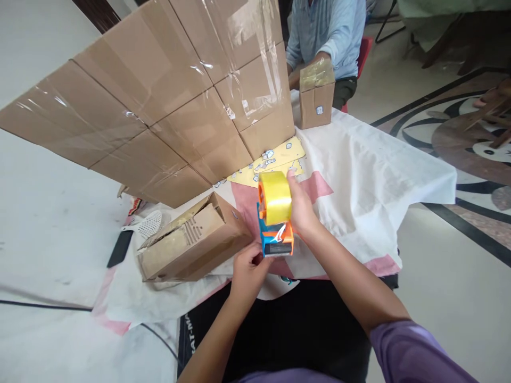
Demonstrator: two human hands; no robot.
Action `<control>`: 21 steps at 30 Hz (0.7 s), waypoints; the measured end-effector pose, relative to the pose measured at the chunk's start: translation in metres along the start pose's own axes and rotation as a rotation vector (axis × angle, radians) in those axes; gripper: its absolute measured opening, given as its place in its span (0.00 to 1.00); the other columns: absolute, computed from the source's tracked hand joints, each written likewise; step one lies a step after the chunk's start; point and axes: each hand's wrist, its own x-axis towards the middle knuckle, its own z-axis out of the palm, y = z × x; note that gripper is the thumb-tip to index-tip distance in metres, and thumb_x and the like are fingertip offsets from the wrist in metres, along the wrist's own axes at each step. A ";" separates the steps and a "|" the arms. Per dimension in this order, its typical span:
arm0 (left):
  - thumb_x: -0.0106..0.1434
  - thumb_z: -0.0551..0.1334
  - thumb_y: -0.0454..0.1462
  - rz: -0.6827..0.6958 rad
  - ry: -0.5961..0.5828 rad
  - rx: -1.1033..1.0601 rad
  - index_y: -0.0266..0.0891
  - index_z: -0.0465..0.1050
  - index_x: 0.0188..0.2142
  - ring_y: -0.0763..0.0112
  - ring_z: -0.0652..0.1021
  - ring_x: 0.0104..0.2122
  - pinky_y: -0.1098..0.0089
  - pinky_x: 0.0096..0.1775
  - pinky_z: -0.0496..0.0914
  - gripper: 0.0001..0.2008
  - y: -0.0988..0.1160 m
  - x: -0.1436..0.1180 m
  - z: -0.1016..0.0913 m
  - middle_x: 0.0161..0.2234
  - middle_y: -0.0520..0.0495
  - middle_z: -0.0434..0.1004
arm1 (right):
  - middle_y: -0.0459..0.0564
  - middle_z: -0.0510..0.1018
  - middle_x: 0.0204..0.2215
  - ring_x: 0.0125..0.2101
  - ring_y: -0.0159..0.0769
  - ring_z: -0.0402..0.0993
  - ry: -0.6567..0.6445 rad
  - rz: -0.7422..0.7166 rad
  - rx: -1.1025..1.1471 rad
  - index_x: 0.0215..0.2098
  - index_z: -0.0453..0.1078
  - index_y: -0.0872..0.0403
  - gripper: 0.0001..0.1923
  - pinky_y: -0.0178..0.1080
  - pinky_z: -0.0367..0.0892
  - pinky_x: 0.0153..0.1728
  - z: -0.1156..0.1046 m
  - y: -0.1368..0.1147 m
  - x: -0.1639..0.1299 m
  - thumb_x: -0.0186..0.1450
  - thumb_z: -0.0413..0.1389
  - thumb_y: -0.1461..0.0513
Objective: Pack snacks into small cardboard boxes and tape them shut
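Note:
In my right hand (301,207) is a tape dispenser (276,234), blue and orange, loaded with a thick yellow roll of packing tape (275,198). My left hand (249,266) is just below its cutting end, thumb and fingers pinched together at the tape's end; the tape itself is hard to make out. Left of that hand lies a cardboard box (191,244) with a worn top seam. Behind it stands a tall stack of taped cardboard boxes (171,101). Yellow printed sheets (279,157) lie by the foot of the stack.
A white cloth with pink patches (355,165) covers the table. Across it sits a person in a light blue shirt (343,32), near a small taped box (317,98). A white perforated piece with a black handle (120,249) lies at the left edge.

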 end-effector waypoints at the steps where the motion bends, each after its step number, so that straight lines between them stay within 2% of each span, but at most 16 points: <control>1: 0.63 0.64 0.39 0.058 0.028 0.098 0.39 0.76 0.24 0.72 0.69 0.26 0.71 0.31 0.62 0.12 0.002 -0.003 -0.010 0.24 0.50 0.73 | 0.53 0.79 0.28 0.35 0.50 0.80 -0.031 0.060 0.069 0.48 0.74 0.51 0.42 0.48 0.75 0.33 0.002 -0.007 -0.002 0.65 0.41 0.29; 3: 0.64 0.63 0.39 0.145 0.158 0.289 0.39 0.77 0.26 0.72 0.70 0.26 0.71 0.31 0.62 0.11 0.005 -0.009 -0.037 0.25 0.50 0.74 | 0.52 0.76 0.21 0.28 0.50 0.78 -0.194 0.210 0.169 0.45 0.75 0.53 0.41 0.48 0.74 0.28 0.002 -0.026 -0.009 0.65 0.43 0.30; 4: 0.64 0.64 0.41 0.152 0.262 0.369 0.40 0.78 0.28 0.71 0.72 0.26 0.71 0.32 0.63 0.10 0.007 -0.012 -0.054 0.26 0.49 0.76 | 0.50 0.74 0.17 0.25 0.50 0.77 -0.299 0.268 0.196 0.43 0.75 0.54 0.39 0.48 0.73 0.25 -0.001 -0.037 -0.014 0.65 0.45 0.31; 6: 0.63 0.66 0.44 0.084 0.475 0.436 0.40 0.79 0.29 0.71 0.73 0.26 0.71 0.31 0.64 0.11 0.013 -0.022 -0.086 0.26 0.49 0.78 | 0.47 0.69 0.12 0.21 0.49 0.74 -0.429 0.323 0.224 0.40 0.75 0.54 0.35 0.47 0.71 0.22 -0.010 -0.057 -0.026 0.67 0.46 0.33; 7: 0.61 0.68 0.45 0.015 0.534 0.426 0.40 0.79 0.29 0.71 0.73 0.24 0.71 0.29 0.64 0.11 0.016 -0.027 -0.100 0.24 0.50 0.77 | 0.47 0.69 0.12 0.22 0.48 0.74 -0.407 0.299 0.229 0.39 0.75 0.53 0.35 0.47 0.72 0.24 -0.015 -0.064 -0.031 0.67 0.46 0.33; 9: 0.57 0.72 0.46 -0.098 0.617 0.314 0.40 0.79 0.29 0.70 0.73 0.25 0.71 0.29 0.65 0.13 0.021 -0.036 -0.117 0.24 0.50 0.77 | 0.48 0.71 0.16 0.25 0.47 0.76 -0.277 0.178 0.209 0.35 0.74 0.51 0.36 0.46 0.74 0.27 -0.024 -0.067 -0.035 0.64 0.47 0.30; 11: 0.53 0.74 0.47 -0.159 0.659 0.100 0.39 0.80 0.29 0.71 0.72 0.25 0.72 0.28 0.65 0.14 0.025 -0.041 -0.124 0.25 0.50 0.77 | 0.49 0.74 0.21 0.28 0.46 0.78 -0.171 0.040 0.132 0.33 0.73 0.50 0.35 0.46 0.74 0.29 -0.027 -0.056 -0.028 0.60 0.53 0.29; 13: 0.52 0.74 0.48 -0.186 0.663 -0.148 0.37 0.80 0.29 0.76 0.67 0.22 0.73 0.26 0.61 0.16 0.024 -0.038 -0.125 0.23 0.51 0.75 | 0.49 0.77 0.25 0.30 0.46 0.78 -0.119 -0.040 0.033 0.32 0.73 0.51 0.31 0.45 0.74 0.29 -0.027 -0.034 -0.011 0.58 0.60 0.32; 16: 0.53 0.75 0.48 -0.196 0.660 -0.360 0.36 0.80 0.29 0.81 0.59 0.20 0.74 0.24 0.56 0.17 0.019 -0.030 -0.131 0.23 0.52 0.73 | 0.50 0.80 0.29 0.32 0.47 0.79 -0.093 -0.029 -0.043 0.35 0.74 0.51 0.28 0.46 0.74 0.31 -0.025 0.002 0.020 0.61 0.60 0.36; 18: 0.53 0.75 0.47 -0.183 0.690 -0.355 0.36 0.80 0.31 0.81 0.59 0.21 0.74 0.24 0.55 0.16 0.017 -0.026 -0.138 0.23 0.52 0.74 | 0.52 0.81 0.31 0.34 0.49 0.80 -0.093 -0.003 -0.047 0.37 0.75 0.51 0.29 0.48 0.75 0.33 -0.025 0.017 0.036 0.62 0.58 0.35; 21: 0.53 0.75 0.47 -0.161 0.743 -0.312 0.36 0.82 0.34 0.81 0.60 0.21 0.74 0.23 0.54 0.17 0.016 -0.024 -0.150 0.25 0.51 0.76 | 0.55 0.82 0.31 0.36 0.52 0.80 -0.069 0.056 -0.066 0.38 0.75 0.52 0.31 0.52 0.76 0.35 -0.030 0.028 0.051 0.60 0.58 0.34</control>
